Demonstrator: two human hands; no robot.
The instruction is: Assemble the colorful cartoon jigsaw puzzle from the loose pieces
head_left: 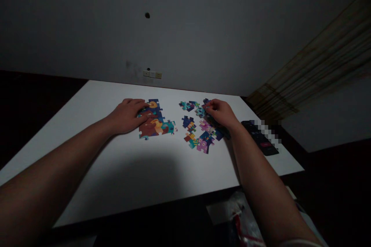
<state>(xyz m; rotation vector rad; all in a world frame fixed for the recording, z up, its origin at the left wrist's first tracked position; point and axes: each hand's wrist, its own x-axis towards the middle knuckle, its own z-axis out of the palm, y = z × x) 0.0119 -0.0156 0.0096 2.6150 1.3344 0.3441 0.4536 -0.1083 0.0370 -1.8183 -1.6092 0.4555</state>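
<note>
Head view: left hand (126,116) lies nearly flat, fingers extended and together, fingertips on the joined jigsaw section (153,121). No grip on it. Placement looks meant to steady the section so it doesn't slide. Right hand (219,114) is partly closed, fingers curled down over the loose jigsaw pieces (199,127) at the upper part of the group. Might be pinching a dark piece, but the fingers hide it, so cannot tell if it has hold of one.

Joined section sits mid-way across the white tabletop (101,154), directly ahead of the person. Loose pieces lie just right of it in small clumps, mostly purple, teal and navy, with a narrow gap between. Probably kept apart so they don't get mixed into the joined part. Each hand stays on its own group, forearms coming in from the bottom corners.

Further right, a black remote control (261,139) lies near the tabletop edge, partly covered by pixelation, well clear of the pieces. Behind the tabletop is a grey wall with a wall switch plate (152,74). A curtain (319,65) hangs at right. Below the front edge, a plastic bag (240,216), too dark to make out much.
</note>
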